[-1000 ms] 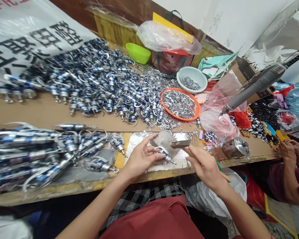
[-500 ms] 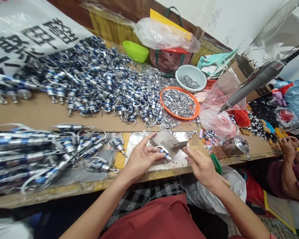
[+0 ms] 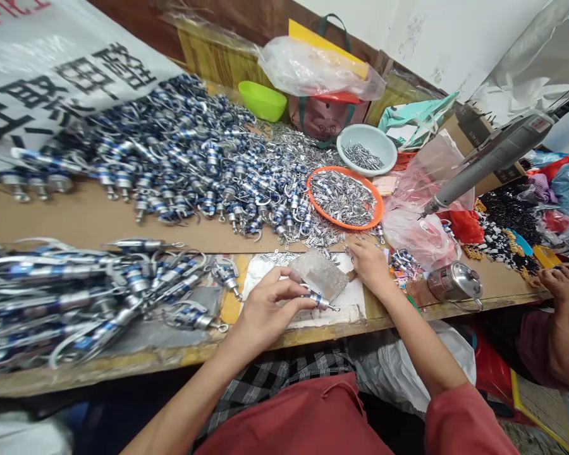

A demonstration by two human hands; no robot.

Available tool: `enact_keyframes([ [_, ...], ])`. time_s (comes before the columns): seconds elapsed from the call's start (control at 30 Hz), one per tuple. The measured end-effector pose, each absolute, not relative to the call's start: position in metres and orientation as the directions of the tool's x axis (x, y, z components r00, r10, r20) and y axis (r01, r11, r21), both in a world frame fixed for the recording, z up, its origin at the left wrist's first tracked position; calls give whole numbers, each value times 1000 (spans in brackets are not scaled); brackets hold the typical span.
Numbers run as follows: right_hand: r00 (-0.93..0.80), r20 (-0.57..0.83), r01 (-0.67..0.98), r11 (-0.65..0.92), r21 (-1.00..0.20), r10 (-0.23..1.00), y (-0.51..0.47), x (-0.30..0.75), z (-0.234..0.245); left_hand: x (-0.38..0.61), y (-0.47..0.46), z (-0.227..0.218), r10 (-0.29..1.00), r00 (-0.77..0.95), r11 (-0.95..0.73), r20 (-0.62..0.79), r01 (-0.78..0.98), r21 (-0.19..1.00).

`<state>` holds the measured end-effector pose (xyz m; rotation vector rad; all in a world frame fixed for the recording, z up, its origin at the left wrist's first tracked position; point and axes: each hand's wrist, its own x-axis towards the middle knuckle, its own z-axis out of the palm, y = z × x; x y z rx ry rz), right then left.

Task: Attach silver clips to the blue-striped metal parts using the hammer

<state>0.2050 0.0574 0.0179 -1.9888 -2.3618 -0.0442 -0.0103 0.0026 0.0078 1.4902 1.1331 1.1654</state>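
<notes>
My left hand (image 3: 272, 306) pinches a small silver-and-blue metal fitting (image 3: 320, 299) with a ring at its end, held low over the bench's front edge. Just behind it a grey metal block (image 3: 320, 273) rests on a white board (image 3: 353, 308). Beyond the block's right corner, my right hand (image 3: 370, 264) reaches down to loose small metal links (image 3: 329, 254), its fingers drawn together. Whatever those fingertips hold is hidden. A little dark object shows beside that hand, too covered to name.
A large heap of similar fittings (image 3: 184, 145) covers the back left; more lie front left. An orange basin (image 3: 380, 218) of links and a pale bowl (image 3: 391, 142) of pins stand behind. A power screwdriver (image 3: 493, 161) hangs right, above a metal mug (image 3: 455, 282). Another person's hands (image 3: 559, 281) work far right.
My right hand has moved forward from beside the block to the loose links. The flat dark metal piece seen over the block has left that spot. My left hand keeps the fitting.
</notes>
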Motion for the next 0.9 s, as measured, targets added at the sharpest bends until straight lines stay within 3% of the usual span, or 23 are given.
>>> enact_keyframes([
  [0.2, -247, 51, 966, 250, -63, 968, 78, 187, 14, -10, 5, 8, 974, 156, -184, 166, 106, 977],
  [0.33, -274, 92, 940, 287, -185, 957, 82, 203, 9, -10, 4, 8, 976, 155, -166, 151, 83, 983],
  [0.5, -181, 218, 903, 250, -349, 959, 71, 212, 16, -9, 3, 12, 976, 142, -174, 164, 62, 983],
  [0.57, -126, 267, 824, 250, -508, 955, 54, 203, 25, -8, 2, 12, 977, 136, -175, 166, 61, 983],
  [0.67, -125, 289, 530, 310, -790, 949, 23, 180, 38, -5, -1, 11, 987, 111, -115, 114, -2, 993],
  [0.77, -213, 310, 360, 369, -857, 927, 1, 161, 45, -4, -3, 11, 991, 105, -72, 80, -79, 994],
  [0.9, -261, 341, 297, 411, -862, 903, -4, 153, 47, -7, -4, 18, 975, 111, -197, 192, 36, 980],
])
